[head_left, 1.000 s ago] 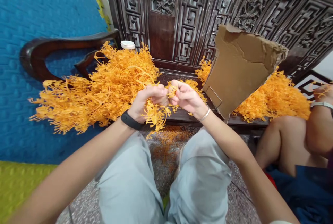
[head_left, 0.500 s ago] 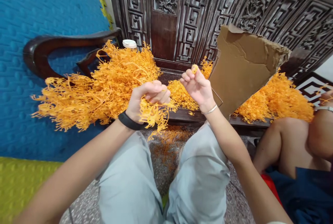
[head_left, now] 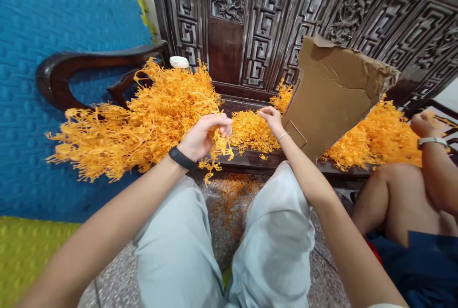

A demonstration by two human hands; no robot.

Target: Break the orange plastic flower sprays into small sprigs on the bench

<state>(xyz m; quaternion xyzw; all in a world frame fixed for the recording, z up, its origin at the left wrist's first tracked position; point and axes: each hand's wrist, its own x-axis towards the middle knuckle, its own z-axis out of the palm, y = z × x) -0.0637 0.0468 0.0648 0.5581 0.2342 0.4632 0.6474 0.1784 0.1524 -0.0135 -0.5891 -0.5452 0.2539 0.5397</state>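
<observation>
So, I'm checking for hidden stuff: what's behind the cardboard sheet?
Orange pieces show past both sides of the cardboard sheet, and the carved backrest above it. Whatever it covers can't be seen.

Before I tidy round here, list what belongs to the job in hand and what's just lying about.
In the job, it seems:
left hand, holding orange sprigs
right hand, by the small orange pile
large orange heap
cardboard sheet, perhaps a divider

Just lying about, it seems:
orange scraps on the floor
white round object behind the large orange heap
blue mat
</observation>
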